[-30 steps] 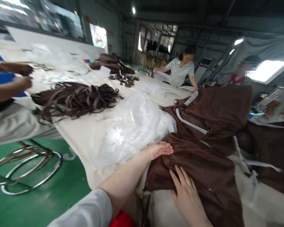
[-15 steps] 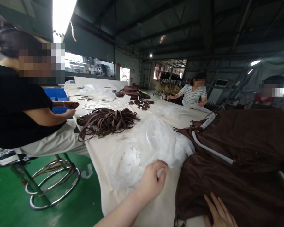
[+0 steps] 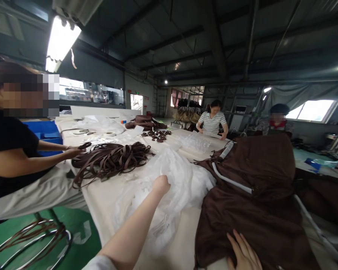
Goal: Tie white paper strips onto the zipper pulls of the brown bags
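Note:
My left hand (image 3: 161,183) reaches out over the table and is closed on a heap of thin clear plastic bags (image 3: 183,180). Its fingertips are partly hidden from me. At the lower right my right hand (image 3: 242,252) lies with fingers spread on a dark brown bag (image 3: 228,221). Behind that one is a second brown bag (image 3: 266,165), whose handle (image 3: 232,179) is wrapped in a pale sleeve.
A tangle of brown straps (image 3: 115,159) lies on the white table (image 3: 101,200) to the left, beside a seated co-worker (image 3: 11,153). Small brown pieces (image 3: 157,135) lie farther back. Another person (image 3: 212,122) works across the table. A metal stool (image 3: 64,245) stands at lower left.
My left hand has moved forward onto the plastic bags and closed on them, and the plastic has shifted. My right hand stays on the brown bag. The view has turned right.

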Demonstrator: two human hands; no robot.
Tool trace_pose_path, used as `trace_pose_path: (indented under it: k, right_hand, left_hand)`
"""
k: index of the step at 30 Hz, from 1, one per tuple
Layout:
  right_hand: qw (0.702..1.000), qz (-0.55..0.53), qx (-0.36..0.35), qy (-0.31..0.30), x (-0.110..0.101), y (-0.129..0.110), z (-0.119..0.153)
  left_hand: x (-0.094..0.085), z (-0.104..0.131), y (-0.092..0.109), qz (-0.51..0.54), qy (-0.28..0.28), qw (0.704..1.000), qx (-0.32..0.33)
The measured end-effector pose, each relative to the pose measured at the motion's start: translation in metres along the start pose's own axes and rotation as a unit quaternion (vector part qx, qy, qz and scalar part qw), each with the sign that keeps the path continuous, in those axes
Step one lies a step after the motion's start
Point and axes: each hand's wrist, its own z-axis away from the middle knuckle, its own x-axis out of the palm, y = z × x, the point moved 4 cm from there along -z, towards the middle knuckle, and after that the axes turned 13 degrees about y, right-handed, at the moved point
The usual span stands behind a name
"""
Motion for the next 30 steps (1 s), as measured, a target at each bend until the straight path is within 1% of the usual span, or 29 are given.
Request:
trace_pose_path:
  k: [1,3,5,6,8,9,10,11,12,13,14,15,16,17,18,19,20,21,23,26,28,30]
  right_hand:
    - [1.0,-0.003,0.007,-0.004,-0.003,-0.001,-0.001]
    - [1.0,-0.017,0.019,-0.01,-0.011,-0.005,-0.003]
    - [0.998,-0.042,0.034,-0.015,-0.021,-0.009,-0.006]
    - [0.997,-0.059,0.047,-0.018,-0.026,-0.011,-0.008]
    - [0.99,-0.105,0.089,-0.027,-0.036,-0.016,-0.01]
    - [0.982,-0.142,0.119,-0.037,-0.042,-0.021,-0.011]
    - [0.968,-0.194,0.149,-0.058,-0.048,-0.029,-0.011]
    - [0.944,-0.264,0.176,-0.089,-0.055,-0.041,-0.012]
    - [0.907,-0.347,0.204,-0.124,-0.064,-0.055,-0.012]
    - [0.853,-0.441,0.222,-0.17,-0.074,-0.073,-0.013]
    - [0.785,-0.529,0.249,-0.205,-0.085,-0.092,-0.014]
    - [0.711,-0.603,0.287,-0.22,-0.097,-0.109,-0.016]
    - [0.644,-0.654,0.32,-0.236,-0.107,-0.124,-0.018]
    - [0.612,-0.665,0.361,-0.23,-0.115,-0.133,-0.021]
    - [0.604,-0.655,0.4,-0.216,-0.121,-0.139,-0.023]
    - [0.612,-0.633,0.429,-0.201,-0.125,-0.141,-0.024]
    - [0.629,-0.606,0.451,-0.186,-0.129,-0.141,-0.025]
    - [0.645,-0.582,0.462,-0.177,-0.131,-0.139,-0.024]
    - [0.661,-0.562,0.46,-0.191,-0.133,-0.14,-0.019]
    - [0.656,-0.565,0.424,-0.267,-0.132,-0.157,-0.003]
    - [0.65,-0.565,0.394,-0.32,-0.13,-0.174,0.011]
    - [0.655,-0.559,0.371,-0.347,-0.13,-0.186,0.021]
  left_hand:
    - [-0.001,0.001,0.0,0.002,-0.004,1.0,0.0]
    - [-0.01,0.006,0.001,0.012,0.006,1.0,0.01]
    - [-0.026,0.017,0.002,0.026,0.034,0.999,0.029]
    - [-0.037,0.026,0.002,0.043,0.059,0.997,0.039]
    - [-0.061,0.051,0.002,0.109,0.122,0.985,0.05]
    - [-0.072,0.067,0.002,0.159,0.155,0.974,0.047]
    - [-0.08,0.087,0.002,0.214,0.172,0.961,0.038]
    - [-0.084,0.107,0.004,0.27,0.17,0.947,0.026]
    - [-0.085,0.129,0.009,0.328,0.139,0.934,0.024]
    - [-0.084,0.152,0.017,0.386,0.085,0.917,0.046]
    - [-0.081,0.173,0.027,0.428,0.027,0.9,0.078]
    - [-0.077,0.194,0.036,0.455,-0.035,0.883,0.108]
    - [-0.073,0.212,0.044,0.473,-0.092,0.866,0.134]
    - [-0.069,0.226,0.049,0.48,-0.14,0.853,0.152]
    - [-0.065,0.236,0.053,0.481,-0.177,0.844,0.16]
    - [-0.061,0.241,0.054,0.479,-0.202,0.84,0.158]
    - [-0.058,0.242,0.054,0.478,-0.215,0.839,0.148]
    - [-0.055,0.24,0.053,0.48,-0.221,0.839,0.131]
    - [-0.05,0.23,0.05,0.499,-0.217,0.835,0.077]
    - [-0.04,0.214,0.044,0.537,-0.186,0.823,-0.014]
    - [-0.034,0.208,0.039,0.539,-0.139,0.828,-0.075]
    - [-0.03,0.205,0.034,0.529,-0.09,0.835,-0.119]
